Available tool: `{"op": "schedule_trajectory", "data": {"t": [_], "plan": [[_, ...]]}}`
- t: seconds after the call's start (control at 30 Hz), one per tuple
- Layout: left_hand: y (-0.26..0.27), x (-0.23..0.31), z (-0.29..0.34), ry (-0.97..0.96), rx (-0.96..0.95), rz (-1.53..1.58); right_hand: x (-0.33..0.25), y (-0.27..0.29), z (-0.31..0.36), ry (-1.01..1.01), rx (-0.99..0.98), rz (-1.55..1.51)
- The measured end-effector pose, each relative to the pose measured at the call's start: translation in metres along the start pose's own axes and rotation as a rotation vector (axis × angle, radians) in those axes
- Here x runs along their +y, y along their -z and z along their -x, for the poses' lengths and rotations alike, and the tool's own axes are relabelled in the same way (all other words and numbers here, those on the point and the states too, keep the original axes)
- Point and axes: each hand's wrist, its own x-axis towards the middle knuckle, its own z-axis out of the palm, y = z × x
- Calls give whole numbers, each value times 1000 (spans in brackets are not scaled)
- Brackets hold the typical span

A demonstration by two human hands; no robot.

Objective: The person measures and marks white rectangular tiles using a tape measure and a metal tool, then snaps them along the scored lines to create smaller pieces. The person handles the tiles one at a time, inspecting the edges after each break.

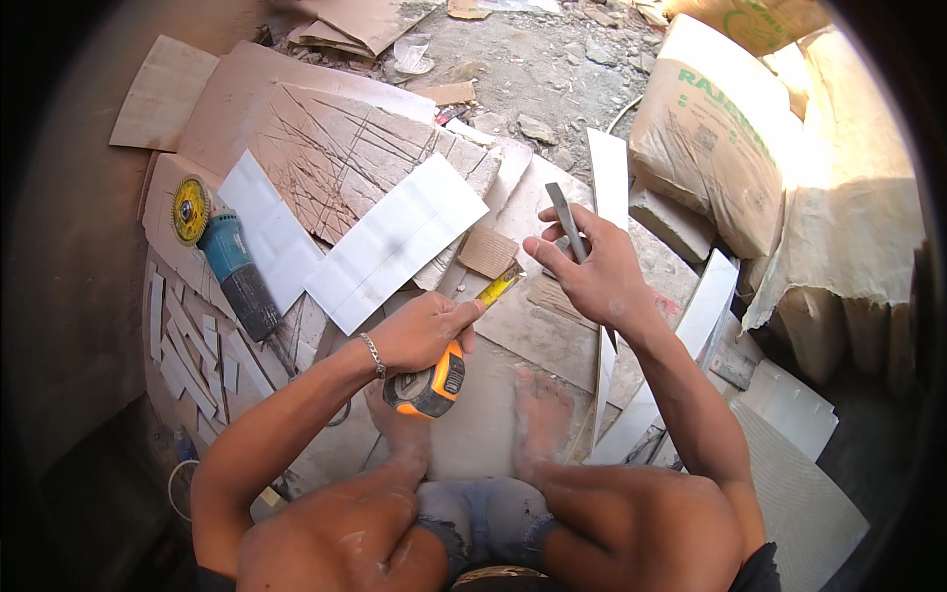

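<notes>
A tape measure (426, 389) is gripped in the left hand (424, 331), its orange and black case held below the palm and a short length of yellow blade (501, 283) drawn out past the thumb, toward a small brown block (488, 253). A flat metal bar (565, 219) is held in the right hand (597, 271), with the fingers curled around it and the thumb and forefinger parted; its broad end is pointed up and away from the body. Both hands are held above the floor, between and beyond the bare feet (544, 409). Beyond the left hand, a white tile (400, 242) is laid at a slant, with a second white panel (268, 232) set against its left side; whether they overlap cannot be told. Farther left, a teal and black grinder (237, 271) fitted with a yellow disc (190, 209) is laid down, and narrow offcuts (187, 345) are scattered nearer the body. On the right, long white strips (609, 178) are seen beside the hand, and full sacks (705, 138) are stacked beyond them.
</notes>
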Motion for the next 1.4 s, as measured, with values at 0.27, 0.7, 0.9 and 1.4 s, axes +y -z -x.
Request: {"op": "schedule_trajectory", "data": {"t": [0.27, 0.7, 0.9, 1.4], "plan": [[-34, -32, 33, -4, -221, 364, 5, -36, 33, -116, -304, -528], [-40, -90, 50, -25, -316, 817, 1, -75, 46, -360, -605, -837], [-42, -92, 71, -8, -450, 873, -11, -62, 52, -254, -627, -589], [-24, -76, 93, -243, -104, 829, -26, -19, 33, -125, -189, -622]]}}
